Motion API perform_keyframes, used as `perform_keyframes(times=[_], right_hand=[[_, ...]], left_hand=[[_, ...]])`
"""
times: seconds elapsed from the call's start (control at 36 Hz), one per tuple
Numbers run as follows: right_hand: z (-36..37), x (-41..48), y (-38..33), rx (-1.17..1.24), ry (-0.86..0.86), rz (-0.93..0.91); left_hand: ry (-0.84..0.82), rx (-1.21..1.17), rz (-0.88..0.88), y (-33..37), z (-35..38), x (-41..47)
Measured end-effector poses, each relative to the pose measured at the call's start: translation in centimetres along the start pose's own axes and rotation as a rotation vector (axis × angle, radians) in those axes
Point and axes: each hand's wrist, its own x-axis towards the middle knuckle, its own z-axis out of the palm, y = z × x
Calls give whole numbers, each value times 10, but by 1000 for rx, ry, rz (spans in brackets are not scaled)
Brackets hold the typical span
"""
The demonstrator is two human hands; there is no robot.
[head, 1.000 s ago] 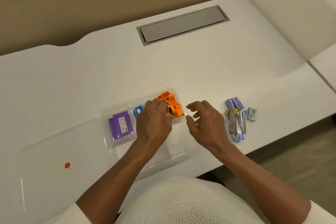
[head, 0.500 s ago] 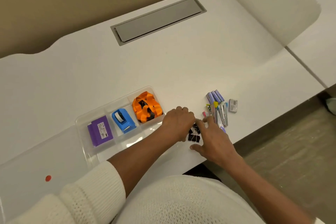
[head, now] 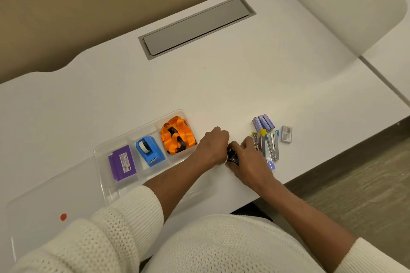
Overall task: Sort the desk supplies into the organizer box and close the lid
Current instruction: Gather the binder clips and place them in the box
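Moved in since half a second ago: both hands now cupped together over the black binder clips [head: 232, 155], which then lay loose on the desk between them. Left hand [head: 213, 145] curled at the left of the little pile, right hand [head: 248, 159] curled at its right, fingers bent inward around the clips; cannot tell whether either hand actually grips one, since only a dark patch shows between the palms. Clips on the white desk [head: 199, 86], just right of the clear organizer box [head: 101, 162], not inside it. In the box's back row, left to right: a purple packet [head: 122, 163], a blue tape dispenser [head: 150, 149], a bundle of orange ribbon [head: 178, 135], each in its own compartment. Lid [head: 40, 197] open and lying flat to the left of the box, a red dot [head: 63, 217] on it. Right of the hands, a cluster of staplers [head: 269, 145], purple staple boxes [head: 263, 122] behind them, and a small grey box [head: 286, 134] further right. Farther back on the desk, a grey cable hatch [head: 195, 26].
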Motion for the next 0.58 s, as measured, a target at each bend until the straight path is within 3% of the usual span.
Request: perform_keyframes(times=[0.14,0.58], right_hand=[[0,13,2,32,43,2],[-17,49,-2,-114,-41,-66]], left_hand=[[23,-68,-64,0,-5,10],[-1,-273,-206,-7,-22,23]])
